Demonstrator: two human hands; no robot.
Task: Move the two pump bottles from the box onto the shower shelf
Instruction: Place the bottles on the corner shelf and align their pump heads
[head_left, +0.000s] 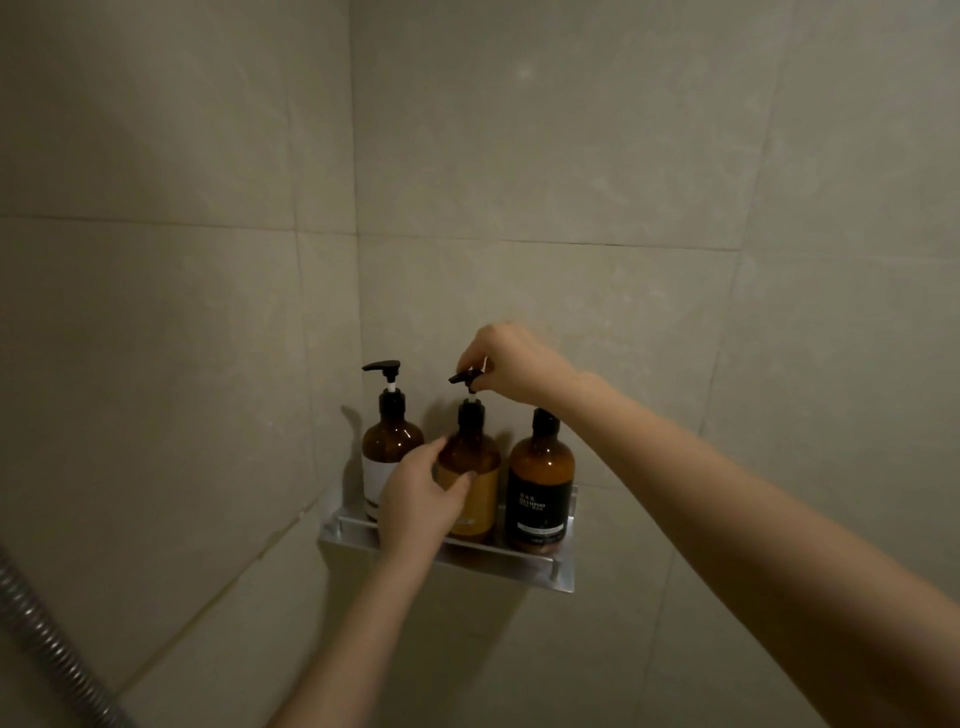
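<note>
The right hand (506, 361) pinches the middle bottle (470, 473)'s pump head from above. The left hand (418, 499) cups its body on the shelf (519, 569).

We reach forward with both bare arms, forearms extended. Our left hand (415, 499) is raised with the palm turned inward, fingers curled and thumb spread in a loose grasp. Our right hand (506, 364) is higher, wrist bent downward, thumb and fingertips pinched closed. The two hands are apart.
</note>
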